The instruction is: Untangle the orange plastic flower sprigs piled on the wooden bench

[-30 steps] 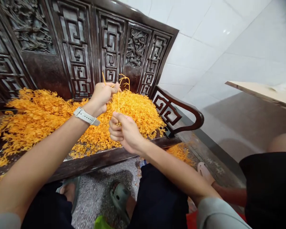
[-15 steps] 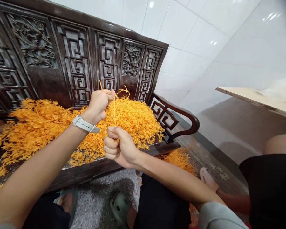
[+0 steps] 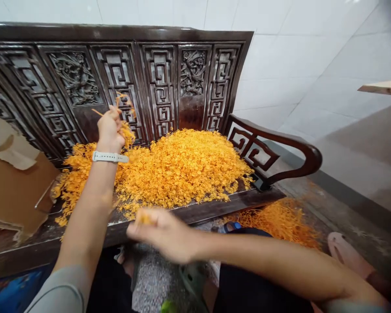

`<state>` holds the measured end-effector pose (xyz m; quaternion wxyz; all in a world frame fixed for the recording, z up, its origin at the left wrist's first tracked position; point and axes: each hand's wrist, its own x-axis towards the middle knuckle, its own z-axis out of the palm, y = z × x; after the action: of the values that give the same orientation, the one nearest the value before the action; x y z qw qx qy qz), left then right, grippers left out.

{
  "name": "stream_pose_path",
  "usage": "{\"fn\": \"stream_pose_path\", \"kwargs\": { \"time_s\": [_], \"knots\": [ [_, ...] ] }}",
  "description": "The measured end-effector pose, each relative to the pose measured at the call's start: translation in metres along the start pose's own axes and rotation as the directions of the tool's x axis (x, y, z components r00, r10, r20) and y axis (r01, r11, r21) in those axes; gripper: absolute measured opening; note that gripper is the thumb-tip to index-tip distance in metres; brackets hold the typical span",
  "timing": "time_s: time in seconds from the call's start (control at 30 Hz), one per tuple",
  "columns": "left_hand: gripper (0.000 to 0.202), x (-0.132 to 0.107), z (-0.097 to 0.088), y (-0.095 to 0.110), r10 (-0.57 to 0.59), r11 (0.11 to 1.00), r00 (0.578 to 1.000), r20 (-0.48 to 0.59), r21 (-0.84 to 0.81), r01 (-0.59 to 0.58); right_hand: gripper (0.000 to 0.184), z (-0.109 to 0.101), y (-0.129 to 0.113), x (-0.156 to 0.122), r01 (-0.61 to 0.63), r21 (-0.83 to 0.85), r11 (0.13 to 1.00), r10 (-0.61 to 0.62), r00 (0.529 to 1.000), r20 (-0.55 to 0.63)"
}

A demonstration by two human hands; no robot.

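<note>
My left hand (image 3: 109, 128), with a pale watch strap on its wrist, is raised before the bench back. Its fingers are closed on an orange stem; a stalk pokes out to the left and a small orange flower-like spray (image 3: 127, 134) dangles on the right. Lower down, in front of the bench's front edge, my right hand (image 3: 166, 232) is smeared by motion. It looks closed around some small orange pieces (image 3: 146, 218), whose shape I cannot make out. Behind both hands, a large heap of orange flower-like pieces (image 3: 195, 167) covers much of the seat.
The dark carved wooden bench (image 3: 190, 117) ends at a curved armrest (image 3: 308, 158) on the right. A torn cardboard box (image 3: 18, 182) stands on its left side. Thin orange strands (image 3: 286, 224) lie on the floor at right. A board edge (image 3: 382, 89) juts in from the right.
My left hand has moved left, carrying the orange stem. My right hand has dropped lower, away from the strand it was pulling. The view has turned left, bringing in the cardboard box.
</note>
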<state>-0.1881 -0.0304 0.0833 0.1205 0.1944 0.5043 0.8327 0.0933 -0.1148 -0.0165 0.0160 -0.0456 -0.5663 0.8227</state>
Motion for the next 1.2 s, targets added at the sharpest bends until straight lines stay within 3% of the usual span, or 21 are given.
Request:
{"fn": "stream_pose_path", "kwargs": {
  "time_s": [0.07,0.13,0.23,0.37,0.5,0.57,0.67,0.8,0.9,0.97,1.1,1.2],
  "knots": [
    [0.034,-0.006,-0.002,-0.003,-0.046,0.999,0.984,0.172,0.028,0.042,0.031,-0.026,-0.025,0.004,0.096,0.075,0.993,-0.087,0.990,-0.114],
    [0.038,-0.021,0.003,-0.008,-0.094,0.995,0.937,0.336,0.073,0.074,0.024,-0.056,-0.049,0.007,0.211,0.080,0.974,-0.192,0.962,-0.194],
    [0.045,-0.049,0.014,-0.013,-0.158,0.981,0.858,0.489,0.175,0.081,0.019,-0.087,-0.070,0.006,0.361,0.045,0.931,-0.341,0.908,-0.243],
    [0.053,-0.088,0.012,-0.012,-0.218,0.958,0.768,0.602,0.281,0.052,0.013,-0.101,-0.077,0.006,0.373,0.073,0.925,-0.340,0.897,-0.284],
    [0.054,-0.120,-0.005,-0.016,-0.129,0.957,0.698,0.705,0.273,-0.099,0.017,-0.105,-0.073,0.016,0.335,0.100,0.937,-0.275,0.883,-0.381],
    [0.049,-0.129,-0.010,-0.023,-0.110,0.954,0.695,0.710,0.272,-0.127,0.016,-0.105,-0.069,0.021,0.321,0.124,0.939,-0.251,0.886,-0.391],
    [0.039,-0.133,-0.011,-0.031,-0.128,0.956,0.745,0.655,0.282,-0.083,0.016,-0.103,-0.064,0.025,0.293,0.099,0.951,-0.237,0.896,-0.376],
    [0.045,-0.130,-0.005,-0.030,-0.127,0.961,0.791,0.599,0.273,-0.052,0.028,-0.101,-0.067,0.022,0.323,0.085,0.943,-0.265,0.878,-0.398],
    [0.051,-0.129,-0.006,-0.024,-0.250,0.939,0.773,0.584,0.340,0.047,0.042,-0.105,-0.070,0.019,0.395,0.067,0.916,-0.338,0.852,-0.399],
    [0.048,-0.130,-0.011,-0.022,-0.341,0.906,0.720,0.605,0.414,0.082,0.045,-0.108,-0.070,0.017,0.446,0.032,0.895,-0.397,0.825,-0.402],
    [0.044,-0.135,-0.021,-0.020,-0.431,0.865,0.546,0.718,0.501,0.023,0.042,-0.110,-0.068,0.016,0.454,-0.034,0.890,-0.426,0.806,-0.412],
    [0.045,-0.141,-0.024,-0.017,-0.434,0.861,0.490,0.756,0.508,-0.022,0.044,-0.111,-0.066,0.015,0.418,-0.094,0.904,-0.417,0.808,-0.417]
  ]
}}
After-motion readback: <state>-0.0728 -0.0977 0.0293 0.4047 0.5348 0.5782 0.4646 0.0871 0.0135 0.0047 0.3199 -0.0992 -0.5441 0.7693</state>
